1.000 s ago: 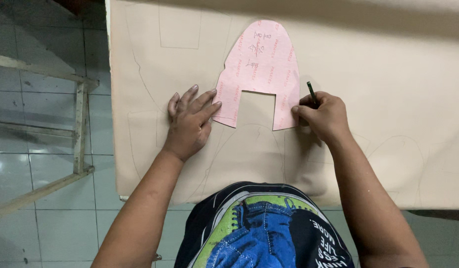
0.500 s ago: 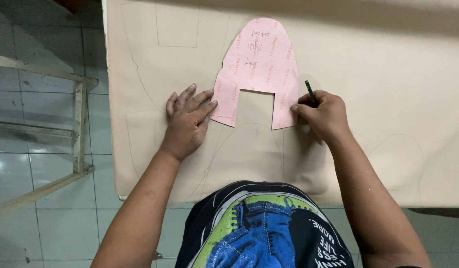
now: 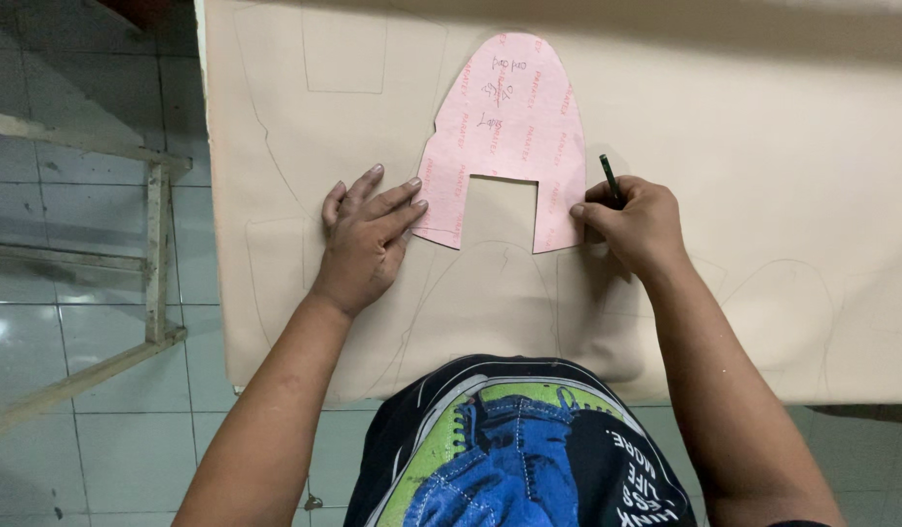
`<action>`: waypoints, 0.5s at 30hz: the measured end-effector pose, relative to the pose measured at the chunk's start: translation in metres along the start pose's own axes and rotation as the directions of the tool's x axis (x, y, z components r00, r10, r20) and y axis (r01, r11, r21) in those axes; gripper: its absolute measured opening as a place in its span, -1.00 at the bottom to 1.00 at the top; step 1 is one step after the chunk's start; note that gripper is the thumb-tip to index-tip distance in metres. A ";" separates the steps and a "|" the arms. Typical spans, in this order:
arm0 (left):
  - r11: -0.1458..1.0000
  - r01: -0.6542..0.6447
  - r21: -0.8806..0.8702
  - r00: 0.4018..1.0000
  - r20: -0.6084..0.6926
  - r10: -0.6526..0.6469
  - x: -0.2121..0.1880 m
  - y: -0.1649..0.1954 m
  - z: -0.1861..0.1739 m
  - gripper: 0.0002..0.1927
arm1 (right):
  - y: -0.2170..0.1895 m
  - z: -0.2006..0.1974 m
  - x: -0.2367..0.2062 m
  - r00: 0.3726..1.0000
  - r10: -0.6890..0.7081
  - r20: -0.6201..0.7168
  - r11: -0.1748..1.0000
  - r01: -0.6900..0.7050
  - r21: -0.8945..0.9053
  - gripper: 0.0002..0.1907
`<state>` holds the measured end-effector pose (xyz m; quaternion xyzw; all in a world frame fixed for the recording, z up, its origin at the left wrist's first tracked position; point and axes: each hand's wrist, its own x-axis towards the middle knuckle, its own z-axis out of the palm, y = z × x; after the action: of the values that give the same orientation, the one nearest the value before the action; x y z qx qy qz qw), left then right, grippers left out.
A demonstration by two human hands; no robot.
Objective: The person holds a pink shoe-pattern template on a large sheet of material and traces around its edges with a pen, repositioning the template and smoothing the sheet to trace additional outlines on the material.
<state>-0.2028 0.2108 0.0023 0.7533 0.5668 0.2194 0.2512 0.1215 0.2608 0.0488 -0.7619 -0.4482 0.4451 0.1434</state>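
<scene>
A pink template [image 3: 509, 137], rounded at the top with a square notch cut into its lower edge, lies flat on a beige sheet [image 3: 763, 146] that covers the table. The left hand [image 3: 365, 239] is spread open, palm down, its fingertips pressing on the template's lower left leg to pin it; it grasps nothing. The right hand [image 3: 634, 222] is clenched around a dark pencil [image 3: 611, 181], whose upper end sticks up out of the fist, and the hand sits just beside the template's lower right leg, its fingertips touching that edge. Whether the pencil tip is on the sheet cannot be told, since the hand hides it. As to progress: faint pencil outlines already show on the sheet, a squarish one at the top left, long curved lines down the left side, arched ones below the template and a rounded one toward the lower right, so several shapes appear traced. No line is visible around the template where it lies now, so by my judgement this outline is at or near its start at the right leg, with most of the edge and the notch left to follow. To the left, a wooden frame [image 3: 156, 249] stands on the tiled floor [image 3: 70, 390].
</scene>
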 end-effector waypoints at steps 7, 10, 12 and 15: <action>1.000 -0.002 -0.005 1.000 -0.007 0.002 0.001 -0.001 0.002 -0.69 | 0.000 0.001 0.000 1.000 -0.003 -0.014 1.000 0.003 -0.005 -0.80; 1.000 0.025 0.012 1.000 0.014 -0.025 0.001 0.000 0.003 -0.74 | -0.001 0.001 0.000 1.000 -0.008 -0.010 1.000 0.008 0.003 -0.81; 1.000 0.007 0.012 1.000 0.005 -0.007 0.000 -0.001 0.003 -0.71 | -0.001 0.001 0.000 1.000 0.015 -0.012 1.000 -0.016 -0.013 -0.82; 1.000 0.001 0.015 1.000 0.001 -0.001 -0.001 -0.001 0.003 -0.71 | -0.001 0.002 0.000 0.999 -0.031 -0.018 0.999 0.032 0.037 -0.82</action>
<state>-0.2019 0.2101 -0.0011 0.7548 0.5689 0.2149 0.2460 0.1197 0.2610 0.0482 -0.7556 -0.4506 0.4444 0.1686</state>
